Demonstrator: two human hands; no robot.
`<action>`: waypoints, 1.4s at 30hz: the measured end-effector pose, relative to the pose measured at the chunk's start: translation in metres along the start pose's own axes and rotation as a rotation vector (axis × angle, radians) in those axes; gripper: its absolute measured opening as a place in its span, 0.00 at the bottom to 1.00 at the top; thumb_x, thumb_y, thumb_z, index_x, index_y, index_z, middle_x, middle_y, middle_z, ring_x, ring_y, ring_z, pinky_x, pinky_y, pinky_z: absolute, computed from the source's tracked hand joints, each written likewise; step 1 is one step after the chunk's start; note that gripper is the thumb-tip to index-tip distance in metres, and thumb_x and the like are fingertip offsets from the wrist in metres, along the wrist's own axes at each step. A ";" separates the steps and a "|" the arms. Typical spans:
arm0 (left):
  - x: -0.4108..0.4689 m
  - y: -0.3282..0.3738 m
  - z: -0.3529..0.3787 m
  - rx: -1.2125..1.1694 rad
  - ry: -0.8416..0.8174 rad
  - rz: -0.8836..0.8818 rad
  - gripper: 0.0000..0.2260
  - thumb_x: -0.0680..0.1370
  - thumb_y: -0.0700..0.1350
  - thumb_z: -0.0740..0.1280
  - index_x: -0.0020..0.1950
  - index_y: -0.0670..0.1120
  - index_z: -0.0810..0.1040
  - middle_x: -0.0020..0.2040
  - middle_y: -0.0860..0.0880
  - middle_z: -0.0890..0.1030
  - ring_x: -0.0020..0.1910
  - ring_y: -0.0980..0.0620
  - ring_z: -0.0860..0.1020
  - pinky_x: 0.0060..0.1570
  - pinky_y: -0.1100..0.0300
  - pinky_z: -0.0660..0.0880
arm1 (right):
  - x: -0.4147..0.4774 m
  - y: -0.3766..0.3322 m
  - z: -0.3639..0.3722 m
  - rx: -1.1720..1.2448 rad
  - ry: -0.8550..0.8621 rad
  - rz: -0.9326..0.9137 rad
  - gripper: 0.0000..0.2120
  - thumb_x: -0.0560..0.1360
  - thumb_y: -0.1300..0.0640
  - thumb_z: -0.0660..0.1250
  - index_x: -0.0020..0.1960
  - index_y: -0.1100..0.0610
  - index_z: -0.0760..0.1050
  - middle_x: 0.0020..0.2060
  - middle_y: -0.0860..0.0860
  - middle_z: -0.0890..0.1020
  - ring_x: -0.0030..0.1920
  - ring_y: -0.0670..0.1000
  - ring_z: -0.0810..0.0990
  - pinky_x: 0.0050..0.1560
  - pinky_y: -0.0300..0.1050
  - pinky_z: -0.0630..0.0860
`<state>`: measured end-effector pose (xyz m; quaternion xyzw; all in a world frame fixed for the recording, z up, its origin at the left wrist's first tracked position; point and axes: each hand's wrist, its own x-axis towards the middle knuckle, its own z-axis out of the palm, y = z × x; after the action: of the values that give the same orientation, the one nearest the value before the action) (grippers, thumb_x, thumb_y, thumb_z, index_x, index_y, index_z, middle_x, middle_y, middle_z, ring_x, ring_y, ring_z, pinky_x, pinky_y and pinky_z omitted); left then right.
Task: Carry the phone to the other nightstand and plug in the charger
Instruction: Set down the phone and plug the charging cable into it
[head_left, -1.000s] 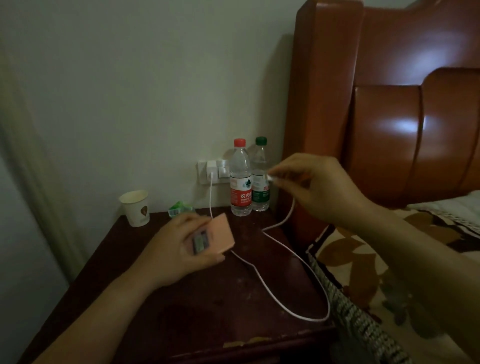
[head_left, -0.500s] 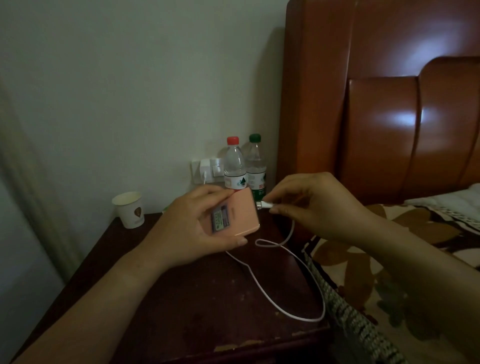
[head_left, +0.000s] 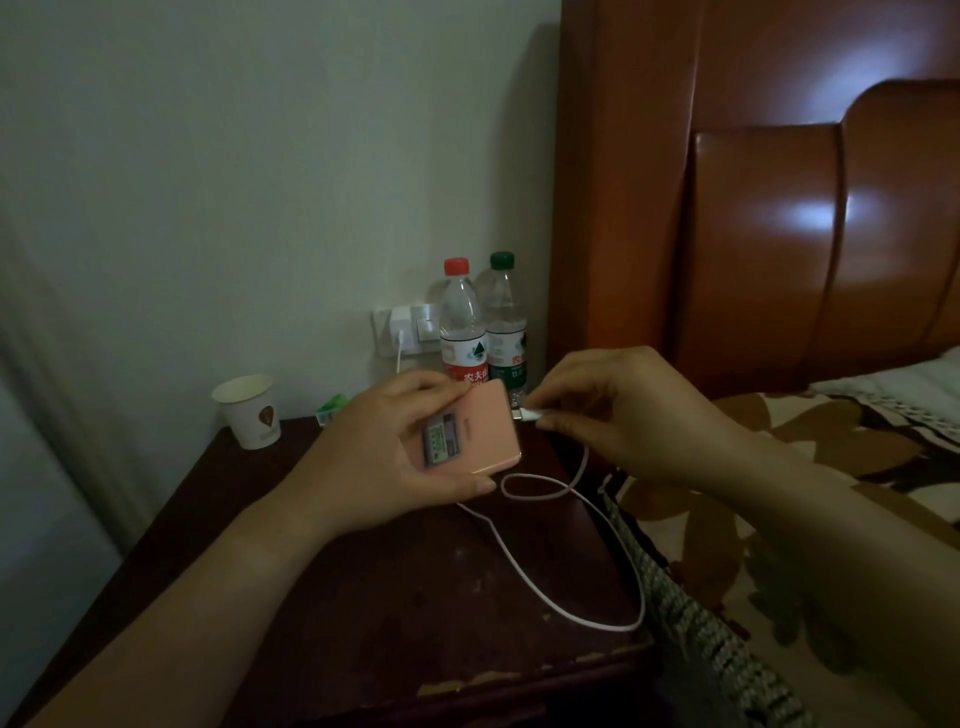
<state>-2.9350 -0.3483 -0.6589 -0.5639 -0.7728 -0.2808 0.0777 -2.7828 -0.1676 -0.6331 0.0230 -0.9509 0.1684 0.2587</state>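
Phone (head_left: 483, 431) in left hand (head_left: 384, 457), plug (head_left: 527, 414) seemingly touching.

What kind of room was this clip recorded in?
Most likely a bedroom, possibly a hotel room: a padded headboard with patterned bedding sits beside a dark wooden nightstand holding two water bottles and a paper cup.

Left hand (head_left: 384, 457) raised, fingers curled, gripping phone (head_left: 480, 431). Right hand (head_left: 618, 410) level with it, fingertips pinching plug (head_left: 530, 414).
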 end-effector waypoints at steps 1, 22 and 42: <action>-0.001 0.000 0.001 -0.002 -0.005 -0.003 0.42 0.58 0.72 0.67 0.69 0.57 0.67 0.58 0.68 0.66 0.58 0.72 0.65 0.49 0.72 0.63 | 0.000 0.000 0.001 0.000 -0.003 0.005 0.10 0.71 0.58 0.70 0.52 0.50 0.80 0.46 0.44 0.81 0.45 0.42 0.78 0.44 0.39 0.78; -0.041 -0.030 -0.009 0.110 -0.044 -0.059 0.43 0.58 0.74 0.65 0.69 0.57 0.66 0.63 0.62 0.68 0.56 0.68 0.62 0.51 0.71 0.59 | 0.009 -0.019 0.055 0.139 0.011 0.088 0.06 0.69 0.56 0.73 0.46 0.50 0.81 0.35 0.36 0.77 0.41 0.37 0.78 0.40 0.28 0.72; -0.102 -0.112 0.026 0.114 -0.324 -0.327 0.41 0.64 0.69 0.67 0.72 0.52 0.63 0.66 0.55 0.67 0.62 0.57 0.65 0.58 0.61 0.65 | 0.017 -0.014 0.163 0.095 -0.252 0.098 0.18 0.70 0.51 0.72 0.58 0.55 0.78 0.54 0.52 0.82 0.53 0.47 0.79 0.53 0.35 0.71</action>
<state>-2.9967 -0.4420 -0.7640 -0.4634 -0.8709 -0.1515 -0.0622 -2.8745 -0.2340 -0.7523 0.0096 -0.9667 0.2217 0.1272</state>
